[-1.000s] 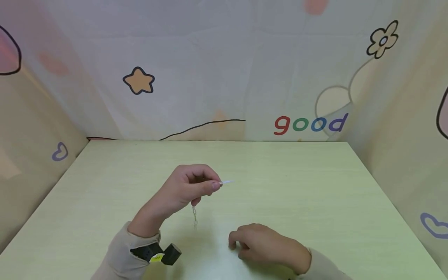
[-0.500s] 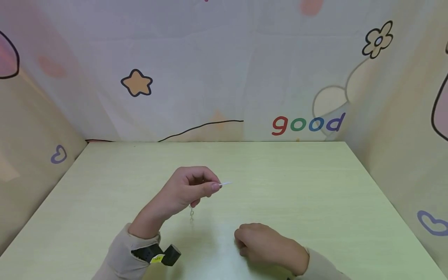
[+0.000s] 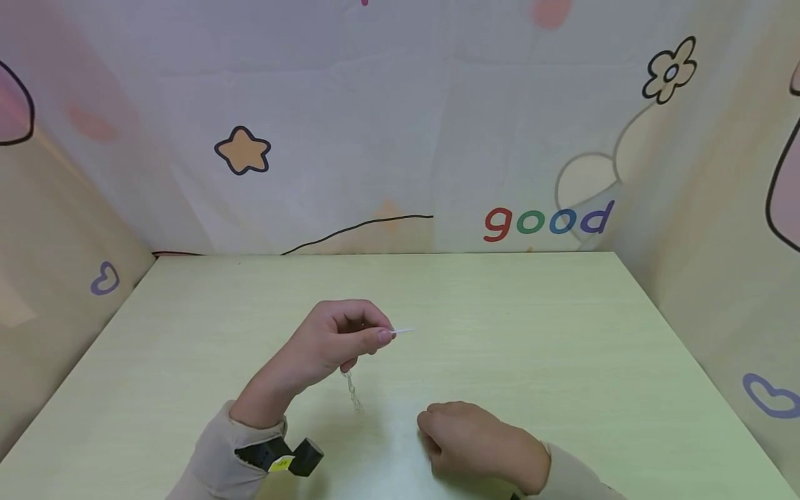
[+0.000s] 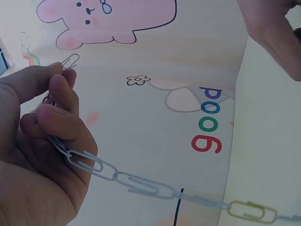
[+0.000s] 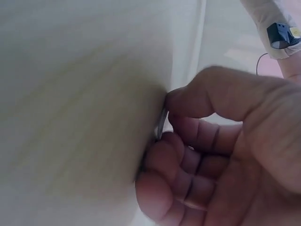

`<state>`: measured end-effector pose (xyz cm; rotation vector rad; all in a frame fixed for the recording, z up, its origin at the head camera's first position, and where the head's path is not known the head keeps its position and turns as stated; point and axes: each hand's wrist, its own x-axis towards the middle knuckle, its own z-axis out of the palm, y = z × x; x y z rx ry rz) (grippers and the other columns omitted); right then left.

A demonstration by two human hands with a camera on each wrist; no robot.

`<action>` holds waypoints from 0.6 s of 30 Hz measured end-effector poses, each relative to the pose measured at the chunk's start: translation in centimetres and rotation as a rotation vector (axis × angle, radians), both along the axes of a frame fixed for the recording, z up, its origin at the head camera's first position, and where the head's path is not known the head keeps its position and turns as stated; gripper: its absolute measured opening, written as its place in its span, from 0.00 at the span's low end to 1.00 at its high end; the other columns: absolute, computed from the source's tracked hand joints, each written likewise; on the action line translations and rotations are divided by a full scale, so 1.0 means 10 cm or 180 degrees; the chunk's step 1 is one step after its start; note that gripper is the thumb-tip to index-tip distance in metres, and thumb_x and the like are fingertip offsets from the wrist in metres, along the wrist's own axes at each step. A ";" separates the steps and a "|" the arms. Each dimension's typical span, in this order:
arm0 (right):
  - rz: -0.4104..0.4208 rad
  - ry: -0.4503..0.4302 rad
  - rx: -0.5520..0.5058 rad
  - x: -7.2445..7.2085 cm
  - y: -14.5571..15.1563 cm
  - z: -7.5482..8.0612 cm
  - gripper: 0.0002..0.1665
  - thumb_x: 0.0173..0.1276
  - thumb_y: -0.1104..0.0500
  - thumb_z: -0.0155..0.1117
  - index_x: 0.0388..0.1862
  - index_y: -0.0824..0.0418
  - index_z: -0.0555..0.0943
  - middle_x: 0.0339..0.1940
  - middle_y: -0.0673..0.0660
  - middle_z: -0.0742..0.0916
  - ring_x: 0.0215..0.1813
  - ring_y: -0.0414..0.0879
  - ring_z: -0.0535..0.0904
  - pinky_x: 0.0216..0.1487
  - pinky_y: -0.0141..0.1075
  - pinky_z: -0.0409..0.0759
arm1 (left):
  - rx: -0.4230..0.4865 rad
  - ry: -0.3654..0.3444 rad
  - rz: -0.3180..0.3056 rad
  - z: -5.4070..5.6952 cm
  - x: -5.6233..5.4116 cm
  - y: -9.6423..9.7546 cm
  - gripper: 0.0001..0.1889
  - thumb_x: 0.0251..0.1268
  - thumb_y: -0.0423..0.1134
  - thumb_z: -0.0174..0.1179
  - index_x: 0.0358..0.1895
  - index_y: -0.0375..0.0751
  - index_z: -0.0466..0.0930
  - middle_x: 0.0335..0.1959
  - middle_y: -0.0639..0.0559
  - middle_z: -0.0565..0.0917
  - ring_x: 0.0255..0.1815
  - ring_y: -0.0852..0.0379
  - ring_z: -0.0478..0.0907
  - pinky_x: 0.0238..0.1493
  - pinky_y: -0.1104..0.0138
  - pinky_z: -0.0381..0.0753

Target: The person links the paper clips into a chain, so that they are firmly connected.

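A cloth backdrop [image 3: 350, 104] closes off the far, left and right sides, printed with an orange star [image 3: 243, 151] to the left and the word "good" [image 3: 548, 221] to the far right. Between its walls spreads the pale surface [image 3: 531, 312], faintly grained and narrowing towards the far side.

The left hand [image 3: 328, 340], a black wrist device [image 3: 306, 456] strapped below it, is raised over the middle of the surface. Its thumb and index finger pinch a pale clip [image 3: 403, 330]; the other fingers are curled in. Holding it this way seems to leave the clip's tip free, pointing right and clear of the fingertips.

The right hand [image 3: 469, 441] is lower and nearer, its knuckles bent and fingers drawn in. Its thumb and fingers hold a thin metal piece [image 5: 162, 123] close against the surface, which probably helps to steady so slight a thing; its full shape is hidden.

From the left hand hangs a chain of paper clips [image 4: 175, 192], one golden clip [image 4: 251, 212] among paler ones, apparently kept below the fist and out of the way. Whether its end touches the surface I cannot tell.
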<state>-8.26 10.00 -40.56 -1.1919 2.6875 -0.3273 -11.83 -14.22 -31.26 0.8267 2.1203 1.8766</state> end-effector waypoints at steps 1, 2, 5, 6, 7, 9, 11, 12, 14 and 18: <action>-0.0027 0.0100 -0.0001 0.00 0.01 0.00 0.17 0.56 0.68 0.66 0.21 0.54 0.68 0.20 0.43 0.67 0.23 0.37 0.60 0.26 0.29 0.65 | -0.0002 0.0011 0.0004 0.00 0.00 0.00 0.02 0.69 0.32 0.63 0.38 0.39 0.85 0.25 0.49 0.74 0.17 0.58 0.63 0.18 0.69 0.66; -0.0050 0.0224 0.0006 0.01 0.01 -0.01 0.17 0.57 0.68 0.67 0.22 0.54 0.68 0.20 0.44 0.68 0.22 0.38 0.60 0.25 0.30 0.65 | -0.0001 0.0017 0.0007 0.00 0.00 0.00 0.02 0.70 0.32 0.63 0.38 0.39 0.85 0.25 0.49 0.74 0.17 0.58 0.63 0.18 0.70 0.66; -0.0106 0.0563 0.0068 0.01 0.03 -0.02 0.17 0.60 0.68 0.68 0.22 0.56 0.69 0.20 0.45 0.69 0.21 0.39 0.62 0.23 0.31 0.66 | -0.0010 0.0037 0.0017 0.00 0.00 0.00 0.02 0.70 0.32 0.63 0.38 0.39 0.85 0.25 0.49 0.74 0.17 0.58 0.63 0.18 0.69 0.66; -0.0103 0.0625 0.0093 0.01 0.04 -0.02 0.17 0.60 0.68 0.68 0.22 0.57 0.70 0.20 0.46 0.69 0.21 0.39 0.63 0.23 0.31 0.67 | -0.0015 0.0044 0.0017 0.01 0.00 0.00 0.02 0.70 0.33 0.63 0.38 0.39 0.85 0.25 0.49 0.74 0.17 0.58 0.63 0.18 0.69 0.66; -0.0083 0.0655 0.0086 0.00 0.04 -0.02 0.17 0.60 0.69 0.68 0.21 0.57 0.70 0.20 0.46 0.69 0.21 0.39 0.63 0.23 0.31 0.66 | -0.0022 0.0049 0.0023 0.01 0.00 0.00 0.02 0.70 0.33 0.63 0.38 0.39 0.85 0.25 0.49 0.74 0.17 0.58 0.63 0.18 0.69 0.66; -0.0052 0.0561 0.0043 -0.03 0.05 -0.01 0.17 0.59 0.70 0.67 0.20 0.56 0.69 0.19 0.45 0.69 0.21 0.39 0.62 0.24 0.30 0.66 | -0.0029 0.0050 0.0029 0.02 0.00 0.00 0.02 0.70 0.33 0.63 0.38 0.39 0.85 0.25 0.49 0.74 0.17 0.58 0.63 0.19 0.69 0.67; -0.0053 0.0317 -0.0064 -0.07 0.07 0.00 0.18 0.57 0.71 0.65 0.19 0.55 0.68 0.17 0.44 0.68 0.21 0.37 0.60 0.25 0.29 0.65 | -0.0034 0.0056 0.0030 0.02 -0.01 -0.01 0.02 0.70 0.33 0.63 0.38 0.39 0.85 0.25 0.49 0.74 0.17 0.58 0.63 0.19 0.70 0.67; -0.0064 0.0182 -0.0118 -0.09 0.08 0.00 0.18 0.56 0.72 0.63 0.19 0.54 0.68 0.17 0.43 0.67 0.21 0.37 0.59 0.25 0.29 0.64 | -0.0032 0.0050 0.0029 0.02 -0.01 -0.01 0.03 0.70 0.33 0.63 0.39 0.39 0.85 0.25 0.49 0.74 0.17 0.58 0.63 0.19 0.70 0.67; -0.0075 -0.0061 -0.0208 -0.12 0.09 0.00 0.18 0.55 0.72 0.62 0.19 0.52 0.68 0.16 0.41 0.67 0.22 0.35 0.59 0.27 0.29 0.65 | -0.0030 0.0027 0.0027 0.02 -0.01 -0.01 0.03 0.70 0.33 0.63 0.39 0.37 0.84 0.25 0.49 0.74 0.18 0.58 0.63 0.19 0.70 0.67; -0.0046 -0.0237 -0.0261 -0.13 0.11 0.02 0.18 0.58 0.72 0.61 0.20 0.52 0.69 0.18 0.41 0.68 0.23 0.35 0.62 0.31 0.30 0.67 | -0.0025 -0.0016 0.0049 0.01 0.00 -0.01 0.03 0.70 0.33 0.63 0.40 0.37 0.84 0.25 0.49 0.74 0.18 0.59 0.64 0.19 0.70 0.67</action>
